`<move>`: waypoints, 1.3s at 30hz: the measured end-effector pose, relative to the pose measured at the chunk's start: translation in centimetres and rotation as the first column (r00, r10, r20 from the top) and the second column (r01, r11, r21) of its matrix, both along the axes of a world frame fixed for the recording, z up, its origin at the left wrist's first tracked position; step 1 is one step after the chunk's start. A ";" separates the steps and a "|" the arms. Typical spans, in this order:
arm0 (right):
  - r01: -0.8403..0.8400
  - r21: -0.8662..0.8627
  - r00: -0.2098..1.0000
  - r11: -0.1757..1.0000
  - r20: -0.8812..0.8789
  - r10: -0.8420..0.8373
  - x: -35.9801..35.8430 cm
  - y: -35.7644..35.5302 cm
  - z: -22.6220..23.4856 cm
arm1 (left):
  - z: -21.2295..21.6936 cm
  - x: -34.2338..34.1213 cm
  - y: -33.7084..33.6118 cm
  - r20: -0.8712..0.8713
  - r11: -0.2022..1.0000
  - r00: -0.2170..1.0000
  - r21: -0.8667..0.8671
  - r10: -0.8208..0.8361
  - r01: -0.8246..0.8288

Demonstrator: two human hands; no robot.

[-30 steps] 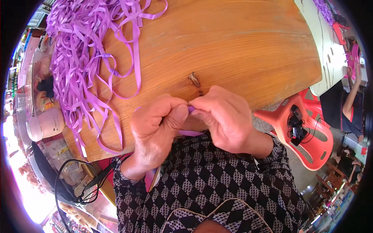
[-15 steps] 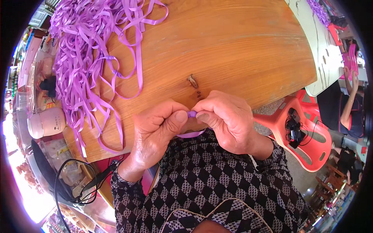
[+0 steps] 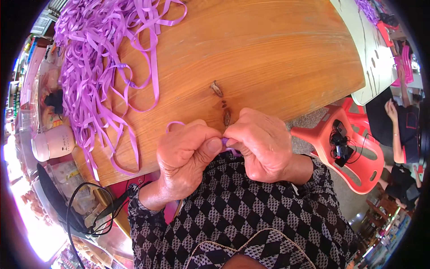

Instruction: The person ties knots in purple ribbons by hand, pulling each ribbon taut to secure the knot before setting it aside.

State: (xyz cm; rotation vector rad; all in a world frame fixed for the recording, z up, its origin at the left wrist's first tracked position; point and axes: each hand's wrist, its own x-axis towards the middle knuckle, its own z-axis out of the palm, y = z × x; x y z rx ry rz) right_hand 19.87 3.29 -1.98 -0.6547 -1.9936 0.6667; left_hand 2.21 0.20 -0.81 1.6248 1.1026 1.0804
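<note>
Close in front of my chest, my left hand (image 3: 182, 154) and my right hand (image 3: 263, 144) meet at the near edge of the wooden table. Thumb and forefinger of each are pinched on a purple ribbon (image 3: 225, 141). Only a small bit of it shows between the fingertips, so I cannot tell its exact form there. A thin purple loop (image 3: 174, 123) rises behind my left hand, and another bit of purple shows below my right fingertips. At the table's left lies a big tangled heap of purple ribbons (image 3: 89, 58), some with small purple fittings.
The wooden table (image 3: 264, 58) has a dark knot near my hands. A pale jar (image 3: 54, 142) and black cables (image 3: 96, 231) are at left. At right, a red plastic stool (image 3: 323, 130) bears a black corded device (image 3: 341, 145). Beyond sits another person (image 3: 403, 121) beside a white table (image 3: 374, 67).
Both hands have drawn slightly closer together, leaving less purple visible between them. A purple loop now shows behind my left hand. The other person's arm at right has shifted.
</note>
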 end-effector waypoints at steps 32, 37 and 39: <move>0.083 -0.070 0.989 0.994 -0.113 -0.091 1.7 -0.3 0.3 | 0.4 1.5 0.3 -0.128 0.985 0.988 0.159 0.084 -0.064; 0.058 -0.021 0.985 0.998 -0.158 -0.061 1.3 -0.4 -0.2 | 0.1 2.2 -0.2 -0.276 0.935 0.934 0.328 0.229 -0.133; 0.061 -0.003 0.984 0.998 -0.169 -0.061 1.2 -0.5 -0.4 | -0.3 2.6 -0.2 -0.313 0.873 0.896 0.466 0.316 -0.145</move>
